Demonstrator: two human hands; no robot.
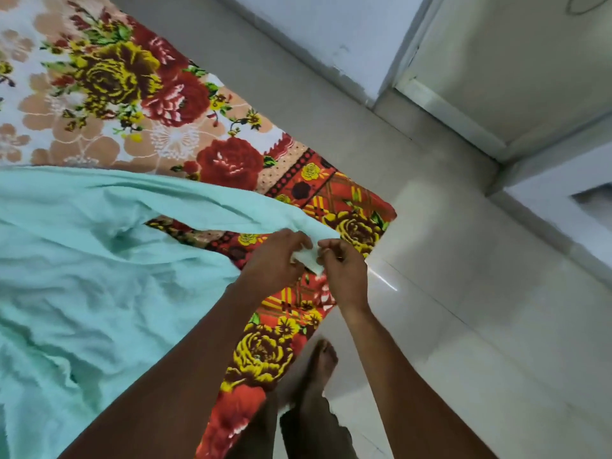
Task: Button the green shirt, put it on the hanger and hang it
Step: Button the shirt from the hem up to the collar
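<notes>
The green shirt (99, 276) lies spread over the bed, filling the left half of the view. One sleeve (205, 203) stretches right toward the bed's corner. Its cuff (309, 260) is lifted a little off the bedspread between my two hands. My left hand (275, 260) pinches the cuff from the left. My right hand (344, 270) pinches its other edge from the right, fingertips close to those of the left. Any button on the cuff is hidden by my fingers. No hanger is in view.
A floral bedspread (139, 94) in red and yellow covers the bed, its corner (387, 213) hanging down at the middle. Pale floor tiles (463, 293) run to the right. My bare foot (318, 369) stands beside the bed. A wall and a door frame (447, 104) rise at top right.
</notes>
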